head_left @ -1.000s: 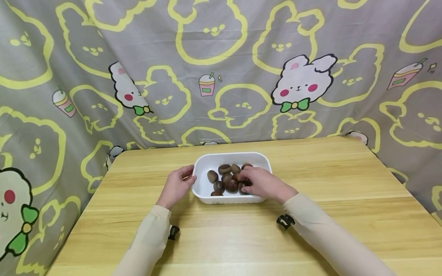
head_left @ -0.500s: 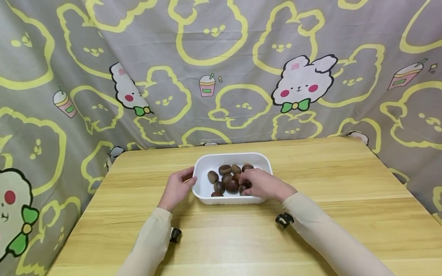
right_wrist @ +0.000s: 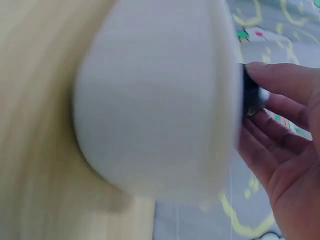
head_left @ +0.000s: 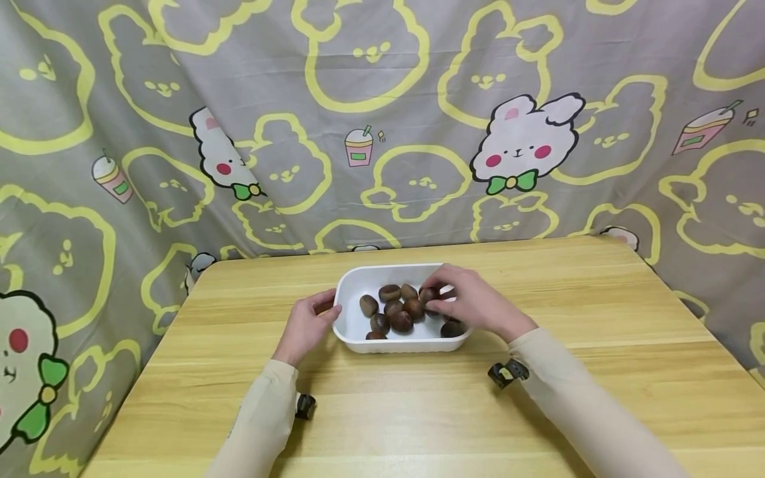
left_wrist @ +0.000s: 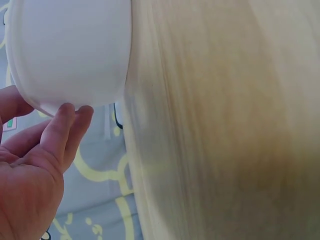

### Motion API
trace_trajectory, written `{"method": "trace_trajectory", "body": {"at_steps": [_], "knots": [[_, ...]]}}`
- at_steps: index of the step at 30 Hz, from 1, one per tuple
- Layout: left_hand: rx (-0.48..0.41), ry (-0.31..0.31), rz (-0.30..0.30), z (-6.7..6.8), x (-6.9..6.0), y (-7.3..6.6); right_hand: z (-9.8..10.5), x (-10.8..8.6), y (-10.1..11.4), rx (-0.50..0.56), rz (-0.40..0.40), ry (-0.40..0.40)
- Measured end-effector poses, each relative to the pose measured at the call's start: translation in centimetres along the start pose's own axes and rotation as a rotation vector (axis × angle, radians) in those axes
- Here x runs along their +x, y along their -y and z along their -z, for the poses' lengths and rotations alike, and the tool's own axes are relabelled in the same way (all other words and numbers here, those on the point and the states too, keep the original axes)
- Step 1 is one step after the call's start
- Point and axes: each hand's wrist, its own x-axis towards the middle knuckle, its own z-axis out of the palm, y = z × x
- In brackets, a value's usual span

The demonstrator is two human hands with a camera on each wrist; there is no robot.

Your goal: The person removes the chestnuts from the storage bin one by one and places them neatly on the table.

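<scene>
A white rectangular plastic container point(head_left: 358, 346) holds several brown chestnuts point(head_left: 401, 321). My left hand point(head_left: 303, 326) grips the container's left end. In the left wrist view, the fingers of the left hand point(left_wrist: 37, 165) lie against its outer wall and the thumb is at the rim. Over the right part of the container, my right hand point(head_left: 478, 302) pinches a dark chestnut point(right_wrist: 254, 95) between thumb and fingers. Another chestnut point(head_left: 452, 328) lies in the front right corner, below this hand. The hand partly hides the chestnuts at that end.
The container stands on a wood-grain table point(head_left: 382, 418), toward its far edge. A grey curtain point(head_left: 418, 199) with yellow cartoon outlines hangs behind the table and at both sides. Black wrist mounts point(head_left: 508, 373) sit under the sleeves.
My right hand has moved right and toward the back of the container. A chestnut now shows in the front right corner, and the spot by the former thumb position is bare. The left hand stays put.
</scene>
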Motion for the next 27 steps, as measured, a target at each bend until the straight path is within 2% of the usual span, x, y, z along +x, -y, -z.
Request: {"method": "trace_trajectory", "body": {"at_steps": [6, 12, 17, 22, 27], "knots": [[-0.001, 0.013, 0.003, 0.1, 0.0, 0.0, 3.3, -0.8, -1.4, 0.074, -0.056, -0.137], [0.012, 0.04, 0.007, 0.4, 0.2, 0.0, 6.2, -2.2, -3.1, 0.056, -0.144, -0.212], [0.004, 0.044, 0.011, 0.4, 0.3, -0.1, 7.3, -3.0, -4.9, -0.007, -0.235, -0.179], [0.005, 0.055, 0.011, 0.5, 0.4, -0.1, 7.5, -3.6, -6.7, -0.036, -0.336, -0.119], [0.023, 0.064, 0.015, 0.6, 0.3, -0.2, 7.2, -3.7, -8.0, -0.021, -0.364, -0.054]]}}
